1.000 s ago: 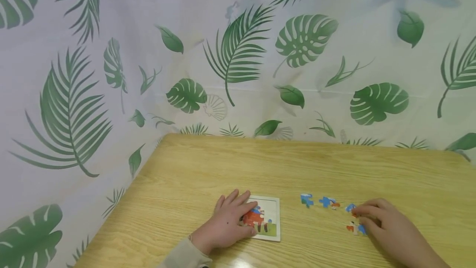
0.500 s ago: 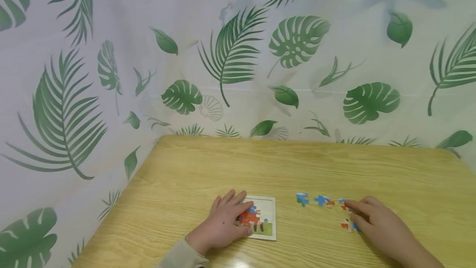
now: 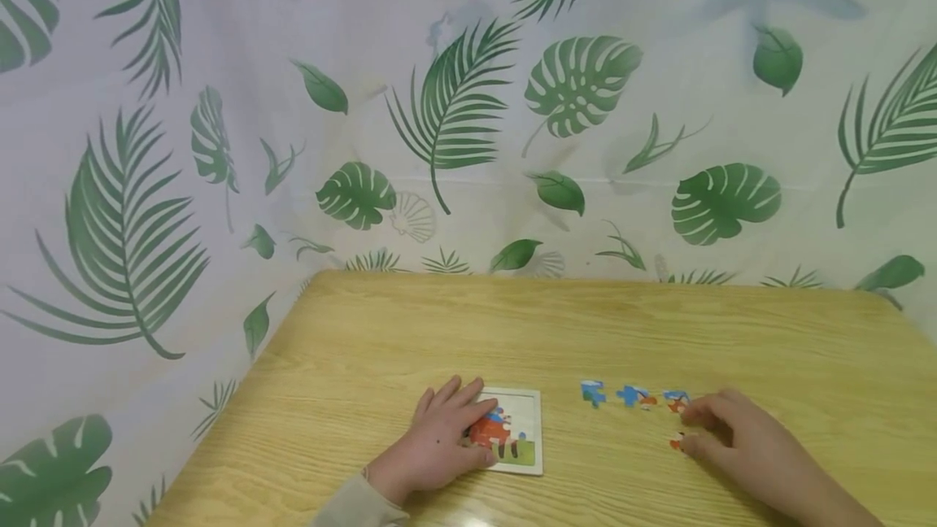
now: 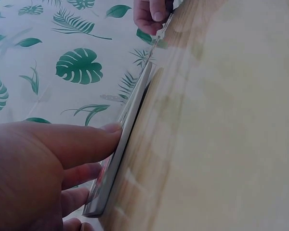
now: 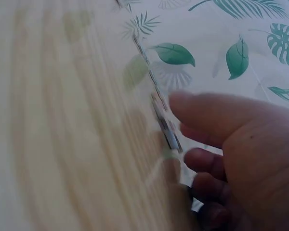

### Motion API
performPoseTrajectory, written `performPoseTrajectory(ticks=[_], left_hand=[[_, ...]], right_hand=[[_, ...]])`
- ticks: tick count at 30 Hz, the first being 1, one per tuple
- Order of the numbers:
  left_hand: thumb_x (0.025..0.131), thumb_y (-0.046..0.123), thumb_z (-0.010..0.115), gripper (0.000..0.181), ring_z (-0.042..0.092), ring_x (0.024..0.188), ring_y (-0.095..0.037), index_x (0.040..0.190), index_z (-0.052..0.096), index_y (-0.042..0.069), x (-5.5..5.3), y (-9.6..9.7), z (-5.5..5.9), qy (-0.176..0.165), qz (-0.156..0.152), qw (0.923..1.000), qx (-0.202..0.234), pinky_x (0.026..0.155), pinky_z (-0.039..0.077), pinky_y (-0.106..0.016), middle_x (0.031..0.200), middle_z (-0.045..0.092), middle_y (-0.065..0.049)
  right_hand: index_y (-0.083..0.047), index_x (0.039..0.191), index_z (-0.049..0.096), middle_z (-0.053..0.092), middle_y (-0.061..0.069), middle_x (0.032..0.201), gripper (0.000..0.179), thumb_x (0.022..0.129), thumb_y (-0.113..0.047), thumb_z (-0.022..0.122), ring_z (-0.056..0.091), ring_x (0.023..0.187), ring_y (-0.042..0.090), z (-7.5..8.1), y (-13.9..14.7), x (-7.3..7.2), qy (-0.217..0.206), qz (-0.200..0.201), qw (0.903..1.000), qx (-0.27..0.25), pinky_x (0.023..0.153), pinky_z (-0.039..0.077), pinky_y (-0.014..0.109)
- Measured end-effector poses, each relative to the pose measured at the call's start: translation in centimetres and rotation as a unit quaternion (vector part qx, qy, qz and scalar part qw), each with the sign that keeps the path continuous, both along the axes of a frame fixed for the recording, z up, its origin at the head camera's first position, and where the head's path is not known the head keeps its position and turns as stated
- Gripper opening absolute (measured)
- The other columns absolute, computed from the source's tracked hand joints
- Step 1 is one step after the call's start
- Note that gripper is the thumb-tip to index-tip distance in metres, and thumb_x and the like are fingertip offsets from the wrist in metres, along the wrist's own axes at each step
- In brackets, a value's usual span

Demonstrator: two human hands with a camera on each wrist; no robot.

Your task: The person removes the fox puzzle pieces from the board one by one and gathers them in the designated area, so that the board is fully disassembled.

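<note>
In the head view my left hand (image 3: 442,442) rests over the left part of a small jigsaw puzzle tray (image 3: 537,437), fingers spread. A partly assembled picture (image 3: 492,429) shows red, blue and green beside the thumb; the rest is under the hand. In the left wrist view the thumb (image 4: 94,144) lies at the tray's pale rim. My right hand (image 3: 743,446) is low at the right, thumb and index finger apart. Its index fingertip is beside a blue-and-orange puzzle piece (image 3: 675,399). The thumb tip overlaps a red-and-white piece (image 3: 676,442), partly hidden by the hand.
Two more loose puzzle pieces lie between the tray and the right hand: a blue-and-green one (image 3: 592,392) and a blue-and-orange one (image 3: 635,396). The wooden table (image 3: 468,324) ends at a leaf-printed curtain (image 3: 468,226) behind and to the left.
My right hand's fingers have drawn back from the upper right piece, uncovering it, and now cover more of the piece below. My left hand stays on the tray. The head view has shifted slightly.
</note>
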State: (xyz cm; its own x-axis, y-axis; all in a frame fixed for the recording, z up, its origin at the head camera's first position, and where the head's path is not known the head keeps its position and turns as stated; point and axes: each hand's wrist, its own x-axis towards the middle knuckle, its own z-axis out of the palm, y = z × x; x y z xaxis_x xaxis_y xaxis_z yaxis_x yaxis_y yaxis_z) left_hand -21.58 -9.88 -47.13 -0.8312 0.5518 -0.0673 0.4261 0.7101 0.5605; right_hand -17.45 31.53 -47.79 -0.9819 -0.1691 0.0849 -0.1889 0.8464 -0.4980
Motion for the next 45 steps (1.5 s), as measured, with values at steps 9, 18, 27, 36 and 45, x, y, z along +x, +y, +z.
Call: performPoseTrajectory(ticks=[9, 18, 27, 36, 45], left_hand=[[0.092, 0.044, 0.071, 0.068, 0.011, 0.153, -0.036, 0.152, 0.05, 0.02, 0.1, 0.5, 0.0, 0.003, -0.005, 1.0, 0.004, 0.117, 0.001, -0.065, 0.165, 0.026, -0.006], [0.092, 0.045, 0.071, 0.069, 0.011, 0.153, -0.036, 0.152, 0.05, 0.019, -0.1, 0.4, 0.1, 0.0, -0.007, 1.0, 0.007, 0.117, 0.0, -0.064, 0.166, 0.025, -0.007], [0.089, 0.044, 0.074, 0.074, 0.012, 0.153, -0.034, 0.153, 0.047, 0.021, -0.7, -0.2, 0.1, -0.005, -0.012, 0.9998, 0.013, 0.118, 0.001, -0.062, 0.166, 0.023, -0.008], [0.091, 0.039, 0.072, 0.072, 0.012, 0.153, -0.034, 0.154, 0.046, 0.015, -0.9, -0.7, 0.1, -0.009, -0.016, 0.9995, 0.026, 0.118, 0.001, -0.062, 0.166, 0.024, -0.011], [0.091, 0.043, 0.072, 0.074, 0.011, 0.154, -0.032, 0.154, 0.045, 0.015, -1.0, -1.2, -0.3, -0.019, -0.02, 0.9992, 0.027, 0.119, 0.0, -0.06, 0.166, 0.022, -0.009]], right_hand=[[-0.024, 0.1, 0.066, 0.055, -0.007, 0.097, 0.029, 0.091, -0.051, 0.072, 0.05, 0.086, 0.004, 0.6, 1.2, 0.5, -0.066, 0.029, 0.9974, 0.001, 0.076, 0.049, 0.029], [-0.017, 0.106, 0.067, 0.059, -0.004, 0.096, 0.03, 0.094, -0.045, 0.07, 0.052, 0.082, 0.006, 0.5, 0.8, 0.7, -0.064, 0.001, 0.9972, -0.038, 0.07, 0.048, 0.027], [-0.01, 0.111, 0.069, 0.061, -0.003, 0.088, 0.025, 0.098, -0.031, 0.069, 0.059, 0.076, 0.006, 0.8, -2.1, 0.7, -0.006, -0.039, 0.9931, -0.111, 0.067, 0.051, 0.025], [-0.015, 0.106, 0.072, 0.055, -0.005, 0.084, 0.012, 0.098, -0.023, 0.07, 0.05, 0.073, 0.01, 0.9, -7.4, -0.2, 0.027, 0.003, 0.9896, -0.141, 0.062, 0.047, 0.025], [-0.016, 0.104, 0.073, 0.054, -0.007, 0.081, 0.009, 0.095, -0.016, 0.073, 0.049, 0.07, 0.01, 0.4, -12.3, -1.8, 0.022, 0.051, 0.9863, -0.155, 0.062, 0.046, 0.025]])
